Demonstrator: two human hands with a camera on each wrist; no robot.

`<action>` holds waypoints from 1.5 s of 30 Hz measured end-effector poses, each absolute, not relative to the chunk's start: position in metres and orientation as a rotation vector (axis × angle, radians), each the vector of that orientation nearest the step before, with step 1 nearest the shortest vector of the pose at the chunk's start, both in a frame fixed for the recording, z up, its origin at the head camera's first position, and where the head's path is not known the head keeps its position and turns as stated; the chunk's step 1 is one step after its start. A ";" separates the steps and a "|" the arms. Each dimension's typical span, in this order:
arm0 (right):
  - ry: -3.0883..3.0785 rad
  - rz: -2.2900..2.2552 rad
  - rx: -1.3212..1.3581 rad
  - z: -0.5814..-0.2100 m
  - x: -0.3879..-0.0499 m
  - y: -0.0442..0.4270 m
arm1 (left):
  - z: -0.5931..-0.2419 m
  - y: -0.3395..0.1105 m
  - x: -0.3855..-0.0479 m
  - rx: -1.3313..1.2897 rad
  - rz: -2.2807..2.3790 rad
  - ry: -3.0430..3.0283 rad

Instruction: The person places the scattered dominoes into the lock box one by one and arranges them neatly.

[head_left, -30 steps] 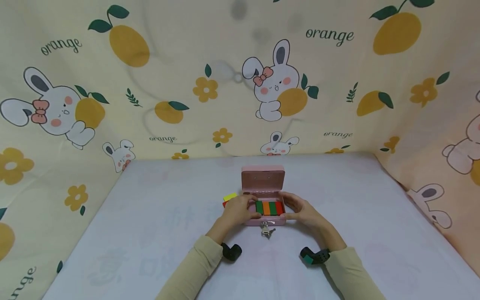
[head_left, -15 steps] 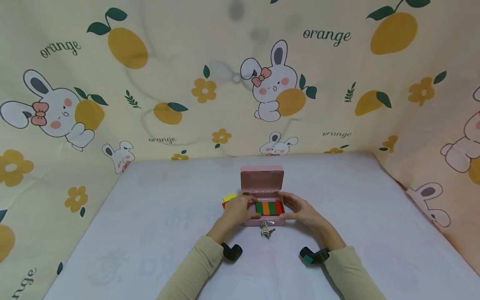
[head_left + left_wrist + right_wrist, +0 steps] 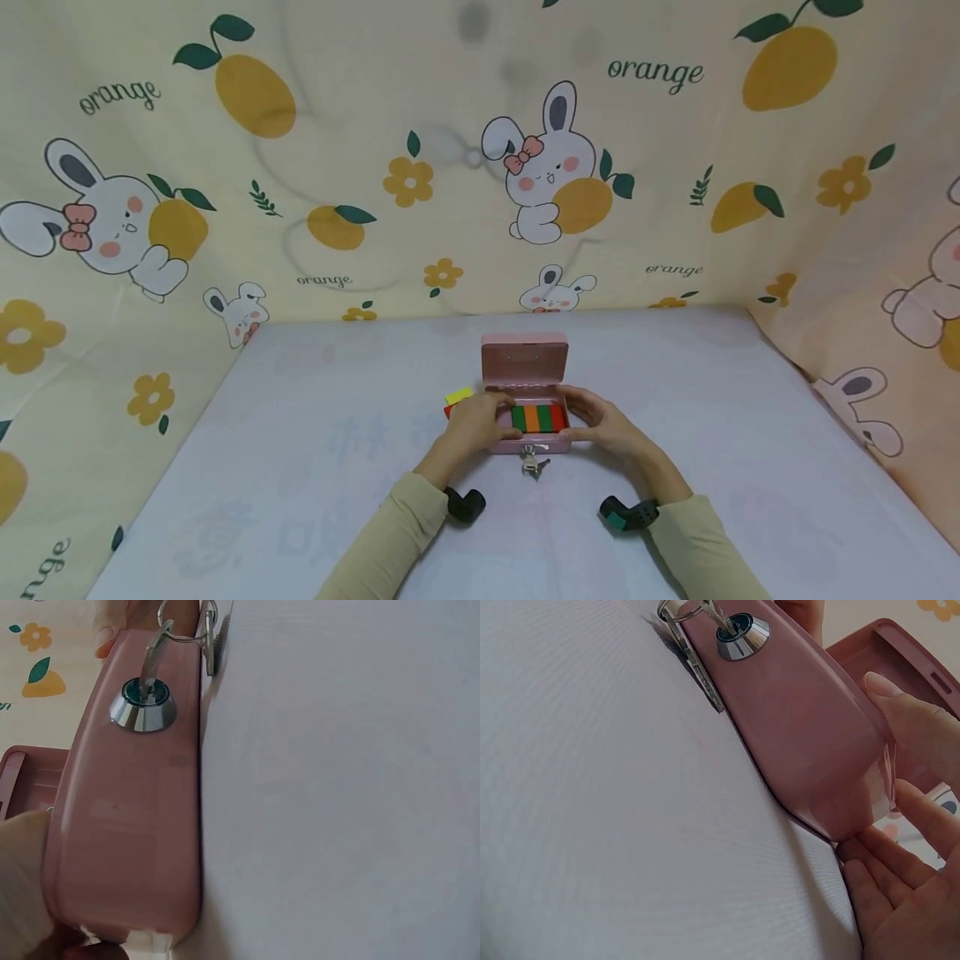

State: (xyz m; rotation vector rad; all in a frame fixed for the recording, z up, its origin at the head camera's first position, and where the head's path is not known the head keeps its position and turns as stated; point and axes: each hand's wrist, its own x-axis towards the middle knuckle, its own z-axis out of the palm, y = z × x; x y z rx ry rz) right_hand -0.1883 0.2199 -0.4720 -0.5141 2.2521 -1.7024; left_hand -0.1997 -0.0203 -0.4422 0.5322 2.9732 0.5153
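Nearly unmoved since the earlier frame, one open pink box [image 3: 525, 360] is seen below centre, gripped by the right hand [image 3: 613, 423]; the left hand's [image 3: 472, 421] hold cannot be told. Four blocks [image 3: 531, 419] are contained, two blocks [image 3: 459, 395] are seen left, two keys [image 3: 153, 658] front.

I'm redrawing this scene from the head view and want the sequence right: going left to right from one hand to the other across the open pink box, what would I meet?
left hand → green block → orange block → second green block → red block → right hand
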 end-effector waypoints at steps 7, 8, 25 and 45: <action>2.240 -1.701 -0.514 -0.473 -0.188 0.221 | -0.443 -0.020 -0.200 0.530 0.504 2.954; 2.240 -1.702 -0.512 -0.473 -0.188 0.221 | -0.443 -0.020 -0.200 0.531 0.504 2.951; 2.221 -1.718 -0.529 -0.472 -0.188 0.221 | -0.444 -0.024 -0.202 0.611 0.562 2.929; 2.236 -1.700 -0.495 -0.470 -0.189 0.220 | -0.438 -0.042 -0.205 0.746 0.950 2.840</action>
